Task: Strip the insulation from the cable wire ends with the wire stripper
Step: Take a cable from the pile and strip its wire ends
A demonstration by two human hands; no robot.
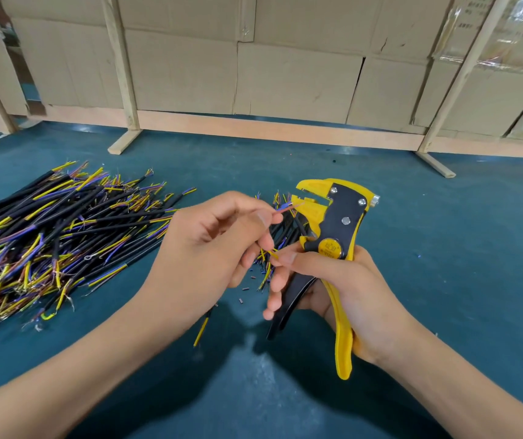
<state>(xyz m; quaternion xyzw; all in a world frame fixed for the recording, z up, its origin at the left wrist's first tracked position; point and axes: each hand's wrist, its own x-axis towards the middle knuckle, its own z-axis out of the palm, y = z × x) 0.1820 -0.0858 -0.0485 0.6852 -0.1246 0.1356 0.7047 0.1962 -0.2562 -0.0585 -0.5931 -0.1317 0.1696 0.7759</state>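
Observation:
My right hand (345, 283) grips the handles of a yellow and black wire stripper (333, 223), held upright with its jaws at the top. My left hand (209, 245) pinches a thin red wire (285, 208) of a short black cable between thumb and forefinger. The wire's tip lies at the stripper's jaws. The cable's lower end (202, 329), black with a yellow wire, hangs out below my left palm. My right index finger touches a yellow wire (273, 253) of the same bunch.
A big pile of cut black cables (54, 236) with yellow, blue and brown ends lies on the green table (444, 248) at the left. A smaller bunch (282, 231) lies behind my hands. Bits of insulation (245, 289) lie scattered. Wooden frames and cardboard (285, 77) stand behind.

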